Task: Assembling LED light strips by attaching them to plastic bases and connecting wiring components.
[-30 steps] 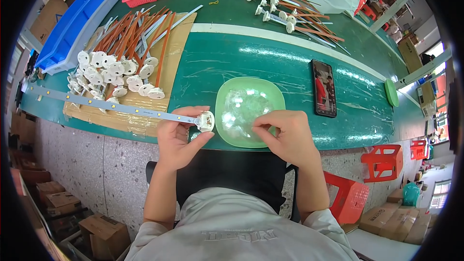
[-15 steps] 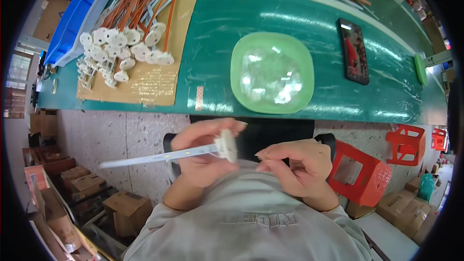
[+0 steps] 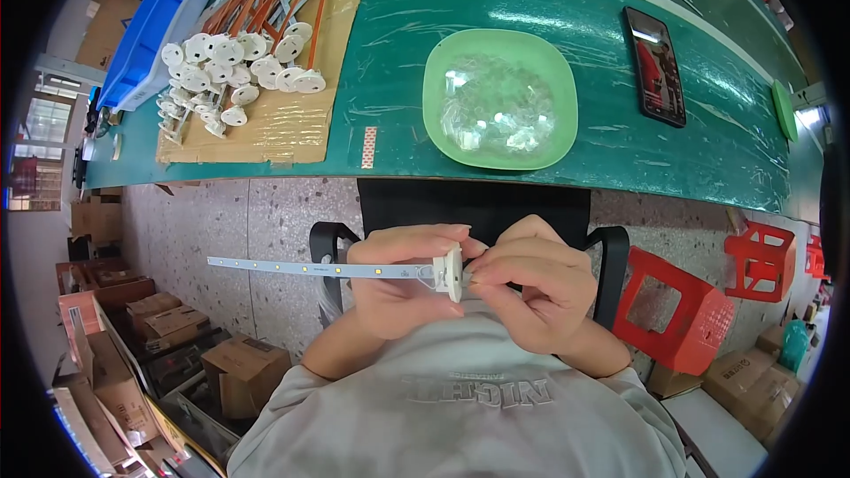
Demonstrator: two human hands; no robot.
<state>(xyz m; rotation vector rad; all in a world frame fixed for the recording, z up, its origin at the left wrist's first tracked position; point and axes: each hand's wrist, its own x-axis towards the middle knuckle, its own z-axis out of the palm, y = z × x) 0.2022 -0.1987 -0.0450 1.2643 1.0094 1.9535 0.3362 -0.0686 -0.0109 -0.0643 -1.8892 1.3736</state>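
at ten o'clock from the middle of my view a long blue bin [image 3: 164,13] slants along the edge of the green table, and just right of it a cardboard sheet [image 3: 266,149] carries a heap of strips with white round caps [image 3: 226,51], orange and pale ends fanned toward eleven. at half past seven, below the table, stands an open cardboard box [image 3: 243,381]. toward nine, my own pale strip [image 3: 305,268] with its yellow dots sticks out level past my left hand [image 3: 403,288], in front of my body. i have its white end cap [image 3: 448,274] pinched there, fingers over the top of the rim, thumb under it. at one o'clock a green bowl [image 3: 500,42] holds clear, shiny bits. my right hand [image 3: 533,288] is at the cap's outer face, thumb and forefinger pressed together; whatever may sit between the tips is too small to tell. a phone [image 3: 655,66] lies at two o'clock, and a red stool [image 3: 673,312] stands at four.
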